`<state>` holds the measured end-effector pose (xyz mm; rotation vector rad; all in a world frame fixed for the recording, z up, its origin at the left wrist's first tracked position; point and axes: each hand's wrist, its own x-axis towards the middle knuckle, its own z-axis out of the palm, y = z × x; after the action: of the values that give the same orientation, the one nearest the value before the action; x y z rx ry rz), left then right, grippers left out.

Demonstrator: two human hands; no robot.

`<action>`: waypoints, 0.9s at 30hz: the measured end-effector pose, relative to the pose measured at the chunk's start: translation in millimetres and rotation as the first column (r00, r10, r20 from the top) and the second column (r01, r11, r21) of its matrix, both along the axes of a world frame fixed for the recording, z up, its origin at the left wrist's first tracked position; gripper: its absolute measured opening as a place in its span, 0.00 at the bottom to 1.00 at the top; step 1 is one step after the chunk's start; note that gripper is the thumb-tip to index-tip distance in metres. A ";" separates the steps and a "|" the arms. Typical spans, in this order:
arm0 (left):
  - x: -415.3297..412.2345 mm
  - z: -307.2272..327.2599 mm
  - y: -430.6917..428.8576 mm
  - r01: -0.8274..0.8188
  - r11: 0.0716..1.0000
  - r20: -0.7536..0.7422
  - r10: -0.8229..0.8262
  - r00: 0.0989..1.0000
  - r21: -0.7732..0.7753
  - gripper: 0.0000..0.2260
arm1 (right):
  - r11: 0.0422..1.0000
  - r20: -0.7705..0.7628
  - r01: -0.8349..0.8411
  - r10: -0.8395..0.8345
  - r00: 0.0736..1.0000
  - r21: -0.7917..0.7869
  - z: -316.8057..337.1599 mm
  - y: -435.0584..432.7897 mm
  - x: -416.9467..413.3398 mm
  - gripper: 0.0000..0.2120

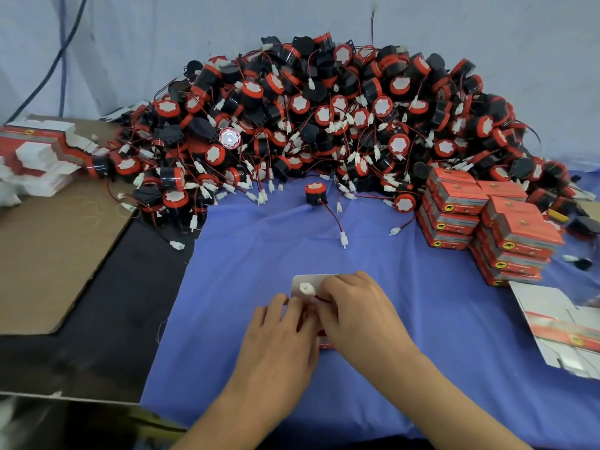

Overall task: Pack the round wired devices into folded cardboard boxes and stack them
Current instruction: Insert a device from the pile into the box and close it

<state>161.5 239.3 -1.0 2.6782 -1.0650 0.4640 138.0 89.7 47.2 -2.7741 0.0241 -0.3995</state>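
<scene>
Well | box (300,280) on the counter (422,319) under both hands | right hand (354,313) fingers pinch the red wire (321,298) | left hand (279,332) grips box | risk: plug (306,289) left out jams flap, stack (451,216) tilts.

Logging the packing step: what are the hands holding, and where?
The left hand and right hand grip a small cardboard box by its opposite sides, white connector at its open end.

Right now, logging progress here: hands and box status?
Left hand holds box, flap open. Right hand pinches wire over it. Packed stack at right, nothing blocking.
</scene>
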 end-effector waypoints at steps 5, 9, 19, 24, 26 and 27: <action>-4.0 -4.5 -3.5 -0.047 0.998 -0.001 0.047 0.999 0.035 0.16 | 0.989 0.063 0.045 -0.036 0.997 -0.141 2.3 10.4 7.1 0.23; -3.3 -4.4 1.2 -0.022 1.000 -0.050 0.022 0.999 0.011 0.22 | 0.981 -0.021 -0.005 0.001 1.000 -0.195 -8.6 11.0 11.5 0.24; 7.2 -35.0 16.8 0.016 0.795 -0.254 -0.212 0.944 -0.606 0.06 | 0.993 -0.074 -0.054 0.046 0.996 -0.105 -29.2 5.7 4.1 0.09; 6.5 -42.0 21.6 -0.102 0.725 -0.374 -0.224 0.900 -0.681 0.08 | 0.984 -0.159 -0.083 0.057 0.986 -0.159 -35.5 7.9 -2.3 0.21; 4.9 -40.6 24.4 -0.184 0.678 -0.461 -0.253 0.851 -0.712 0.18 | 0.986 -0.155 -0.073 0.050 0.987 -0.152 -35.7 10.3 -3.1 0.20; 4.3 -40.7 25.5 -0.201 0.659 -0.472 -0.263 0.841 -0.725 0.21 | 0.989 -0.145 -0.062 0.043 0.989 -0.132 -35.6 11.3 -2.8 0.18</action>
<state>165.8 264.9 -41.7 1.8301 -0.5480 0.0655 135.2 101.0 11.6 -2.9260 -0.0446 -0.1969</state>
